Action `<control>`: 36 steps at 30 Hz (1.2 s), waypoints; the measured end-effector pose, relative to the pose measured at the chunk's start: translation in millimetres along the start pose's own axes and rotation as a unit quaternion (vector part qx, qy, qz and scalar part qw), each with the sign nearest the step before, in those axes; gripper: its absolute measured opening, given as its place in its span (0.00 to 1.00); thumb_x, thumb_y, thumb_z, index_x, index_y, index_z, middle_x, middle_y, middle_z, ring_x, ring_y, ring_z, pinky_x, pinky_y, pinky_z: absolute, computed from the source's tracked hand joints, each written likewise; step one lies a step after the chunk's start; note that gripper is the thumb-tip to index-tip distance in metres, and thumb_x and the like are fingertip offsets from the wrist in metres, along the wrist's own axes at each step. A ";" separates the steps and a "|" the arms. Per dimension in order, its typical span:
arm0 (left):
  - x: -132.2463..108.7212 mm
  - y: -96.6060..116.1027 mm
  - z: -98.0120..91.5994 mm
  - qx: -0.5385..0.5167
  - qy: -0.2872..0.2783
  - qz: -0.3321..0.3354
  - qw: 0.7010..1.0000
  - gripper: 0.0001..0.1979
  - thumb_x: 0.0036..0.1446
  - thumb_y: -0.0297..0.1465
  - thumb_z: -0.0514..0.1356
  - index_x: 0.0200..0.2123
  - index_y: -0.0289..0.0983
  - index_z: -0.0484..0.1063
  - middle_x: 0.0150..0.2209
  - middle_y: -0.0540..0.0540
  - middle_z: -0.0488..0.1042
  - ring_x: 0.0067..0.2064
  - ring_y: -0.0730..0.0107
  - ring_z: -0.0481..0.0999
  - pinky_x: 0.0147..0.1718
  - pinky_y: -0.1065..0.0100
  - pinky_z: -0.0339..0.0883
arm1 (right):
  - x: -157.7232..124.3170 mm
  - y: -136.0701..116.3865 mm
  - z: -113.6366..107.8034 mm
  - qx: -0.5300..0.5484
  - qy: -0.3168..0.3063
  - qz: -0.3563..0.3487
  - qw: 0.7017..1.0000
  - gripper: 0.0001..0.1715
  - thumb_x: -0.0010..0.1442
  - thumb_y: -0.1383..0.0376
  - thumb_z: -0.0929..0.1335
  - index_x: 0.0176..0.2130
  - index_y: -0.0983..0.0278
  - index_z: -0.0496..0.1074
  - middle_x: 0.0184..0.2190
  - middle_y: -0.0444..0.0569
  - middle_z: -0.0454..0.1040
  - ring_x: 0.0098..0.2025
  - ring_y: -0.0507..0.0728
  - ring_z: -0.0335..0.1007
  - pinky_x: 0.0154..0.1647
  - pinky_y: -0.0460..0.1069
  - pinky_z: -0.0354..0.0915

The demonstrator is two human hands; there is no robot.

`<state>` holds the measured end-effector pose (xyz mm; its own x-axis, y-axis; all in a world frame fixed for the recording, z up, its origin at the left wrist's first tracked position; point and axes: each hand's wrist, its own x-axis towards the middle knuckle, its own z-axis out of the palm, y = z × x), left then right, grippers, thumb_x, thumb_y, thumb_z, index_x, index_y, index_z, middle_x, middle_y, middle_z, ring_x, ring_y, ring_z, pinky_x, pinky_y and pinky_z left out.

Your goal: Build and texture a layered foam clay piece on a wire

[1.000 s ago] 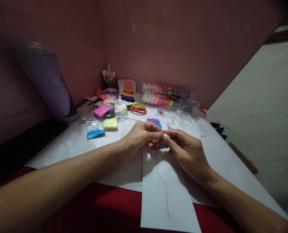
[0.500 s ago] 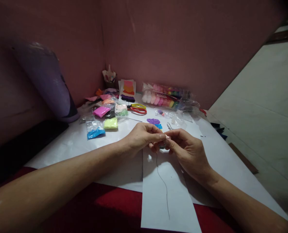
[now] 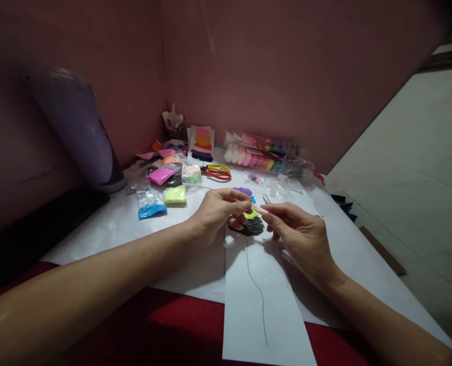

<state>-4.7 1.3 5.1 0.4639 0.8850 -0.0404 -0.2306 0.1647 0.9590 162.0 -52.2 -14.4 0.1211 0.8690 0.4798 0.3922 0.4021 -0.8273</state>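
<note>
Presumably for steady control, my left hand (image 3: 222,209) and right hand (image 3: 301,231) pinched opposite ends of the pale pink piece (image 3: 258,208) near the dark grey patch (image 3: 253,226), perhaps avoiding smearing it.

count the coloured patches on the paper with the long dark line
4 visible: a purple patch farthest back, a blue patch in front of it, a yellow-green patch next, a dark grey patch nearest. The left hand may hide others.

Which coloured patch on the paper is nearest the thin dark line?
The dark grey patch, just beyond the line; the lime patch, blue patch and purple patch lie farther off.
</note>
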 end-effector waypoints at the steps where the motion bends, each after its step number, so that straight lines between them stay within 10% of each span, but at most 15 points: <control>1: 0.6 -0.9 -0.4 0.003 -0.007 -0.003 1.000 0.05 0.51 0.25 0.65 0.32 0.29 0.73 0.24 0.48 0.72 0.22 0.79 0.68 0.22 0.74 0.63 | 0.2 -0.2 0.2 -0.004 0.004 0.002 1.000 0.08 0.56 0.60 0.72 0.35 0.61 0.79 0.30 0.47 0.75 0.24 0.50 0.66 0.21 0.46 0.67; 13: 2.6 -7.2 -4.1 0.039 -0.138 -0.032 0.989 0.14 0.49 0.36 0.68 0.32 0.30 0.76 0.25 0.46 0.75 0.21 0.78 0.70 0.23 0.73 0.65 | -2.4 -3.1 2.8 0.023 -0.040 0.005 0.999 0.07 0.55 0.63 0.73 0.30 0.62 0.71 0.22 0.42 0.74 0.23 0.51 0.70 0.21 0.46 0.69; 36: 3.2 -6.9 -3.8 -0.020 -0.133 -0.033 0.990 0.07 0.49 0.27 0.68 0.31 0.29 0.75 0.23 0.47 0.75 0.22 0.79 0.73 0.24 0.76 0.67 | -4.6 -1.3 1.0 0.013 -0.047 -0.045 0.998 0.09 0.55 0.67 0.73 0.37 0.60 0.72 0.29 0.42 0.77 0.29 0.53 0.76 0.29 0.47 0.73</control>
<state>-4.9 4.7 -2.7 0.6865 0.7268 -0.0217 -0.2234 0.2393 0.9449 160.1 -56.5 -15.8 -0.0003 0.8521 0.5234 0.3739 0.4855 -0.7903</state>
